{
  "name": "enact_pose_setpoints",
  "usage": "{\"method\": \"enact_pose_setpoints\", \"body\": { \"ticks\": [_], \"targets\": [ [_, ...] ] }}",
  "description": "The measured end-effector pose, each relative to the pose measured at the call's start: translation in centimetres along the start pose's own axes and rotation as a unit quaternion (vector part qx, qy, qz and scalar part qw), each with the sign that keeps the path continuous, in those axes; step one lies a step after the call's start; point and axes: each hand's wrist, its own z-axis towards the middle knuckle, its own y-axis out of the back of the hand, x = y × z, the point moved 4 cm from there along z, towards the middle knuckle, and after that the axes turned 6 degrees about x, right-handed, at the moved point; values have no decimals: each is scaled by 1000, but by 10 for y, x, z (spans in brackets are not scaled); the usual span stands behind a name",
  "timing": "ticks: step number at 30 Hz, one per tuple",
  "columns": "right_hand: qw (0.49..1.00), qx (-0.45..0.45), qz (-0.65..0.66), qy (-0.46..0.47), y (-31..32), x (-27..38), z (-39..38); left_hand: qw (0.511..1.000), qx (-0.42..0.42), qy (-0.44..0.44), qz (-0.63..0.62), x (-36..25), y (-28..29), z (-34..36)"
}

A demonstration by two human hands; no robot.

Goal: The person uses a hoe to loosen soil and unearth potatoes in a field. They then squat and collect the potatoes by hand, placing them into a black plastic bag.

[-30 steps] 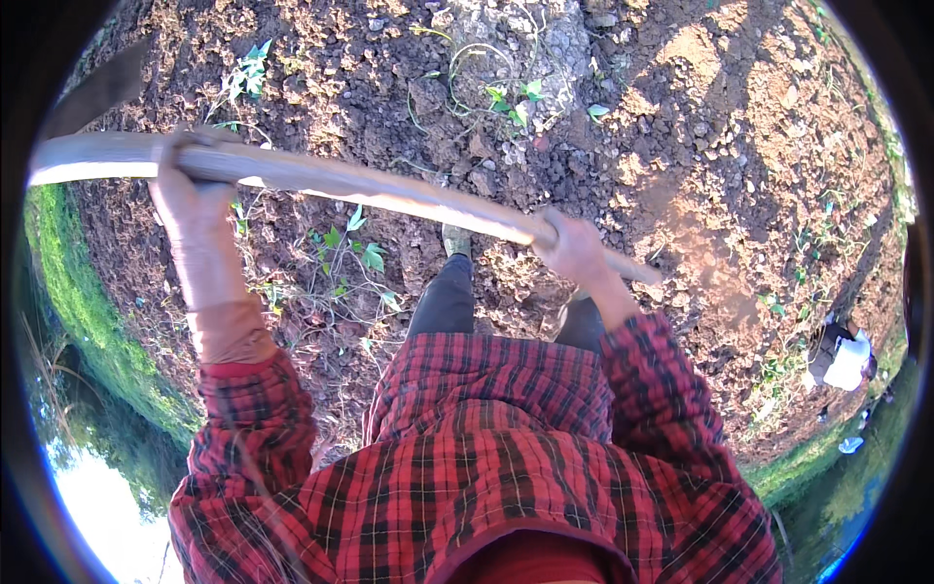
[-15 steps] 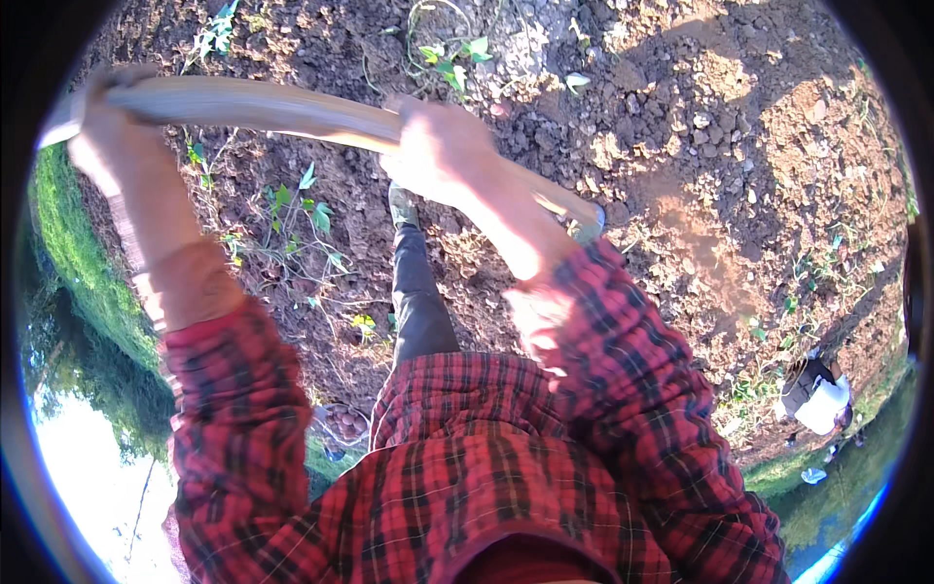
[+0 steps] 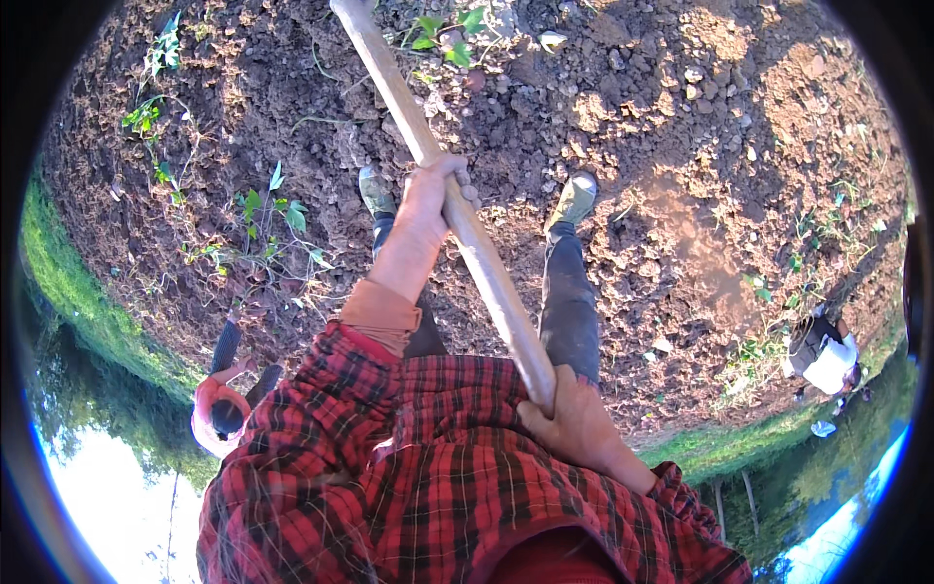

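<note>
A long wooden tool handle (image 3: pixel 491 277) slants from the top of the view down toward my waist. Its far end reaches the top edge, and I cannot make out the tool's head there. My left hand (image 3: pixel 433 200) is closed round the middle of the handle, over the soil. Low in front of my plaid shirt, my right hand (image 3: pixel 576 419) grips the near end. Both of my shoes show beyond the shirt, a left shoe (image 3: pixel 377 192) and a right shoe (image 3: pixel 574 200), with the handle passing between them.
Loose brown soil (image 3: pixel 671 224) with clods surrounds me. Green vines (image 3: pixel 277 209) trail on the left, and leaves (image 3: pixel 452 39) lie near the handle's far end. One person (image 3: pixel 222 414) is at lower left, another person (image 3: pixel 827 365) at far right. Grass (image 3: pixel 73 282) borders the field.
The handle has swung from lying crosswise at upper left to slanting down ahead of me. My left hand moved right, my right hand dropped to my waist. My right foot and a person at left came into view.
</note>
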Motion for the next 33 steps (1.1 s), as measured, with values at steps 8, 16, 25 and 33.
{"method": "enact_pose_setpoints", "body": {
  "ticks": [8,16,25,33],
  "targets": [
    [923,161,350,-23,-33,-28,105,996,-3,-63,64,-39,37,93],
    [984,-161,-37,-61,-47,-129,93,996,-21,-80,20,1,42,120],
    [958,-216,-180,-57,-74,-246,16,984,-43,1,-171,106,72,-15],
    [923,-279,-147,220,-26,-22,179,941,-44,-301,-145,-156,146,-105]
  ]
}}
